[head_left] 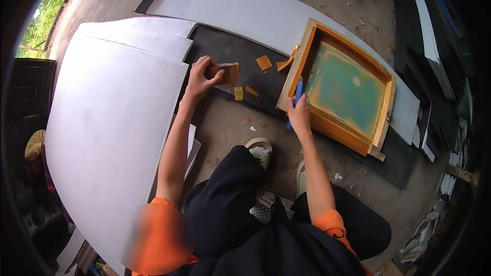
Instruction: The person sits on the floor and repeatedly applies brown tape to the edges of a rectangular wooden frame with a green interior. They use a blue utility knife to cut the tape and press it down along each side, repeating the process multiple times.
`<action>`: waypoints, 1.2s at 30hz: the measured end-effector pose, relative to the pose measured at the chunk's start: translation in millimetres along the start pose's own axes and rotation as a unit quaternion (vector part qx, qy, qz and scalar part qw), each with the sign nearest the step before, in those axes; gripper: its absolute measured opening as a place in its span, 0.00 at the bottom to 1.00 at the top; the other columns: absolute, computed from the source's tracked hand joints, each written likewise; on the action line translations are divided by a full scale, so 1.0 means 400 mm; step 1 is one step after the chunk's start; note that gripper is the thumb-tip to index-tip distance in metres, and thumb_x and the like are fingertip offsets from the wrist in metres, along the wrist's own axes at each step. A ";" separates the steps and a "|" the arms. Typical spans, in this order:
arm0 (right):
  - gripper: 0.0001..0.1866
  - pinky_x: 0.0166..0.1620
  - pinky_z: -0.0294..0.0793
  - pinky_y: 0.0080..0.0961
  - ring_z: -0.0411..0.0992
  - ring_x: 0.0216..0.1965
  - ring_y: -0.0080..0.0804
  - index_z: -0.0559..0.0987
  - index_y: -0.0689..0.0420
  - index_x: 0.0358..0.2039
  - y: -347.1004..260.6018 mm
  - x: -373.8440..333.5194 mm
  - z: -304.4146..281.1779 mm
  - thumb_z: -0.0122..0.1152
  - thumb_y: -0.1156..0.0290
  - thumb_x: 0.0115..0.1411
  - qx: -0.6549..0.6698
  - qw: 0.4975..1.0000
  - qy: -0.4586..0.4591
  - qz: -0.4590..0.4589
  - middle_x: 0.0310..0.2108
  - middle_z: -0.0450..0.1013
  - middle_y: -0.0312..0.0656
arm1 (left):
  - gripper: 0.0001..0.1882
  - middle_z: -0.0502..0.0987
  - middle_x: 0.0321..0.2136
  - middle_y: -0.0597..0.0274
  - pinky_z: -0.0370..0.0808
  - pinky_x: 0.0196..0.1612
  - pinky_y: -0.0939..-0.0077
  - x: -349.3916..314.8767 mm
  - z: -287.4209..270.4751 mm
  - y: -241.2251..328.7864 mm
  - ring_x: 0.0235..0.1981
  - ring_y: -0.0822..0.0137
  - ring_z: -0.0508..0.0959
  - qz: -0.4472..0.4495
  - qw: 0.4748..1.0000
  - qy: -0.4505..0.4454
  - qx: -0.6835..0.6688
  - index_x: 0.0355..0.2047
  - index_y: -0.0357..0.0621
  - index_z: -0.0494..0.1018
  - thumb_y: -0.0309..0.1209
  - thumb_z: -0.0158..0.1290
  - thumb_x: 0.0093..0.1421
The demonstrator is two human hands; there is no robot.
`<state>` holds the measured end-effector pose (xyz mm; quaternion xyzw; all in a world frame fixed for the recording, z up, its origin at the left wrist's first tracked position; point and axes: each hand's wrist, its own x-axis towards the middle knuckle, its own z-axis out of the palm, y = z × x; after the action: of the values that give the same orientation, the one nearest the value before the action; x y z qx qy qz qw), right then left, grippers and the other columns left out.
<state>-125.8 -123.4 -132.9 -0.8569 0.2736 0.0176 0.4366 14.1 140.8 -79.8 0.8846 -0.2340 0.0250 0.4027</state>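
Observation:
My left hand [200, 79] is closed round a roll of brown packing tape [228, 73], held over a black sheet [245, 51]. A slim blue tool, maybe a utility knife [299, 91], is gripped in my right hand [300, 115] at the near left corner of a wooden screen-printing frame [337, 132]. Its green mesh [345, 87] has orange-brown edges. A twisted strip of brown tape [287, 63] clings to the frame's left side. Cut brown bits [264, 62] and a yellowish piece [239, 94] lie near the roll.
Large white sheets [112, 107] are stacked at my left, and another white sheet [230, 7] lies beyond the black one. Dark and white panels [432, 56] stand along the right. My sandalled feet [261, 148] rest on the dirt floor [230, 130].

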 end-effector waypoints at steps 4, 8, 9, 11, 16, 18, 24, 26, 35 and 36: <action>0.16 0.41 0.69 0.37 0.72 0.35 0.47 0.66 0.63 0.38 -0.111 0.050 0.136 0.52 0.64 0.57 0.064 0.990 -0.121 0.044 0.32 0.71 0.53 | 0.15 0.66 0.31 0.59 0.56 0.48 0.66 0.018 0.098 0.028 0.40 0.59 0.65 0.093 0.986 0.063 0.127 0.32 0.43 0.67 0.35 0.57 0.47; 0.24 0.47 0.67 0.34 0.69 0.42 0.45 0.65 0.65 0.49 -0.095 0.097 0.194 0.53 0.63 0.56 -0.050 0.995 -0.075 -0.030 0.39 0.68 0.57 | 0.15 0.67 0.32 0.61 0.59 0.51 0.63 0.001 0.201 0.017 0.42 0.60 0.66 0.128 0.976 0.022 0.176 0.33 0.46 0.67 0.34 0.58 0.46; 0.25 0.49 0.66 0.34 0.68 0.44 0.45 0.64 0.65 0.50 -0.097 0.093 0.178 0.53 0.63 0.56 -0.062 0.993 -0.086 -0.058 0.41 0.67 0.57 | 0.15 0.67 0.32 0.61 0.60 0.51 0.63 -0.006 0.213 0.015 0.42 0.60 0.66 0.132 0.974 0.013 0.183 0.32 0.47 0.67 0.34 0.58 0.46; 0.26 0.48 0.67 0.33 0.68 0.42 0.44 0.65 0.65 0.51 -0.091 0.090 0.122 0.55 0.63 0.55 -0.064 0.981 -0.095 -0.154 0.43 0.66 0.55 | 0.15 0.67 0.32 0.61 0.60 0.52 0.63 -0.032 0.219 0.008 0.43 0.60 0.66 0.119 0.974 -0.024 0.190 0.33 0.47 0.67 0.33 0.58 0.46; 0.18 0.51 0.65 0.35 0.66 0.47 0.49 0.71 0.62 0.44 -0.108 0.086 -0.277 0.54 0.66 0.55 -0.141 0.962 -0.121 -0.201 0.46 0.65 0.56 | 0.15 0.67 0.33 0.60 0.63 0.49 0.64 -0.037 0.189 0.052 0.43 0.59 0.67 0.095 0.986 0.012 0.139 0.33 0.46 0.69 0.33 0.58 0.46; 0.16 0.48 0.67 0.34 0.68 0.45 0.46 0.72 0.63 0.42 -0.067 0.088 -0.459 0.54 0.67 0.55 -0.194 0.960 -0.081 -0.183 0.43 0.68 0.55 | 0.12 0.70 0.33 0.57 0.66 0.45 0.64 -0.010 0.173 0.102 0.41 0.56 0.69 0.076 0.993 -0.002 0.092 0.32 0.43 0.72 0.32 0.58 0.47; 0.15 0.37 0.72 0.28 0.74 0.31 0.36 0.72 0.63 0.41 0.078 -0.019 -0.867 0.52 0.68 0.55 -0.141 0.984 0.089 -0.064 0.33 0.73 0.46 | 0.14 0.75 0.33 0.50 0.69 0.43 0.67 0.071 0.176 0.243 0.37 0.54 0.74 -0.033 0.996 -0.077 -0.004 0.31 0.39 0.73 0.37 0.56 0.50; 0.14 0.33 0.72 0.25 0.73 0.26 0.31 0.73 0.63 0.40 0.174 -0.055 -0.914 0.52 0.68 0.55 -0.044 0.990 0.136 -0.017 0.30 0.73 0.43 | 0.16 0.76 0.34 0.52 0.72 0.38 0.67 0.068 0.214 0.254 0.36 0.58 0.75 -0.076 0.988 -0.133 -0.027 0.33 0.37 0.73 0.39 0.56 0.51; 0.11 0.26 0.75 0.25 0.70 0.20 0.28 0.71 0.60 0.34 0.615 -0.245 -0.680 0.58 0.67 0.54 0.368 0.882 0.135 0.264 0.24 0.70 0.39 | 0.19 0.72 0.22 0.63 0.73 0.24 0.73 -0.100 0.418 0.225 0.19 0.70 0.71 -0.389 0.855 -0.294 -0.179 0.37 0.33 0.73 0.38 0.56 0.53; 0.13 0.33 0.75 0.27 0.70 0.26 0.31 0.71 0.58 0.32 0.620 -0.252 -0.640 0.62 0.64 0.52 0.385 0.870 0.132 0.280 0.27 0.69 0.39 | 0.19 0.72 0.23 0.63 0.74 0.25 0.73 -0.124 0.422 0.209 0.20 0.70 0.71 -0.403 0.845 -0.283 -0.209 0.38 0.33 0.72 0.38 0.56 0.53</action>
<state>-385.2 -388.0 -130.6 -0.5030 0.5420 -0.0805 0.6684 -90.6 -9.3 -146.7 0.7650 0.0396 -0.4400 0.4686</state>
